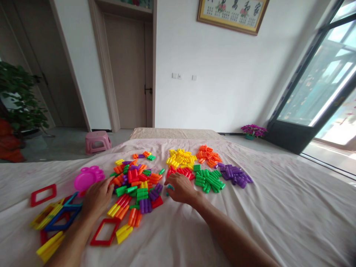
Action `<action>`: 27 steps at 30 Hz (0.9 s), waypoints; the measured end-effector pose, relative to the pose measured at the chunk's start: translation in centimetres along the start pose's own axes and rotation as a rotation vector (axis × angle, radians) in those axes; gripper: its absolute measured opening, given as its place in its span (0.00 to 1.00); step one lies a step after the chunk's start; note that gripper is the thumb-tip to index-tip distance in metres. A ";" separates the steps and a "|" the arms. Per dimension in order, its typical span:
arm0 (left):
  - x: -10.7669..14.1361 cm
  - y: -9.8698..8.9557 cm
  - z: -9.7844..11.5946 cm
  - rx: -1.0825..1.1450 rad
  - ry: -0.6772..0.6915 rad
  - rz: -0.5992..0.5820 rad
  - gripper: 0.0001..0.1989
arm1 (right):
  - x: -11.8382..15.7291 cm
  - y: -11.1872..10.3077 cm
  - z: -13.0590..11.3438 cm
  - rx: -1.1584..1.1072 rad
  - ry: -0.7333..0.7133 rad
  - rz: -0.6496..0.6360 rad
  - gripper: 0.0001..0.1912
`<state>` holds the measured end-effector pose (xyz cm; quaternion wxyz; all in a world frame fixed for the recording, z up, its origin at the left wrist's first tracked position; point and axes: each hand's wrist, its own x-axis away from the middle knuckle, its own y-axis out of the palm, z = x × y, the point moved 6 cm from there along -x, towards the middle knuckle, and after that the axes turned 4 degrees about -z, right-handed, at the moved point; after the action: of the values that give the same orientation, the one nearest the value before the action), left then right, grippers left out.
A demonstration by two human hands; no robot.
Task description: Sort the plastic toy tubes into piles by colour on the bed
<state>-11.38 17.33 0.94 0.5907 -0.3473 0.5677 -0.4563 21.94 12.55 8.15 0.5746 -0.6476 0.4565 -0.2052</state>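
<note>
A mixed heap of small plastic blocks (137, 181) in many colours lies on a pale bedsheet (278, 207). My left hand (97, 198) rests at the heap's left edge, fingers loosely curled on the blocks. My right hand (180, 188) lies palm down to the right of the heap, and a small teal piece (170, 188) shows under its fingers. Beyond that hand are sorted piles: red blocks (183, 172), yellow blocks (180, 158), orange blocks (208, 155), green blocks (209, 180) and purple blocks (235, 175).
Flat frame tiles (58, 215) in red, blue and yellow lie at the left, along with a pink paw-shaped tray (87, 178). A pink stool (97, 141) stands on the floor beyond the bed. A glass door (319, 85) is at the right.
</note>
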 end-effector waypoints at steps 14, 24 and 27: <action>0.1 0.5 -0.3 0.044 0.031 0.041 0.26 | -0.6 1.4 -1.7 -0.084 -0.155 0.051 0.13; -0.1 1.8 -1.3 0.019 0.046 0.040 0.23 | 1.2 -6.5 11.7 -0.007 0.431 0.385 0.10; -0.1 2.1 -1.5 0.004 0.042 0.035 0.24 | 4.0 -8.6 16.4 0.092 0.641 0.443 0.11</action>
<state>-12.53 18.34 -1.16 0.5874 -0.3266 0.5848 -0.4542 39.93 17.73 10.94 0.4616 -0.4101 0.7319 -0.2883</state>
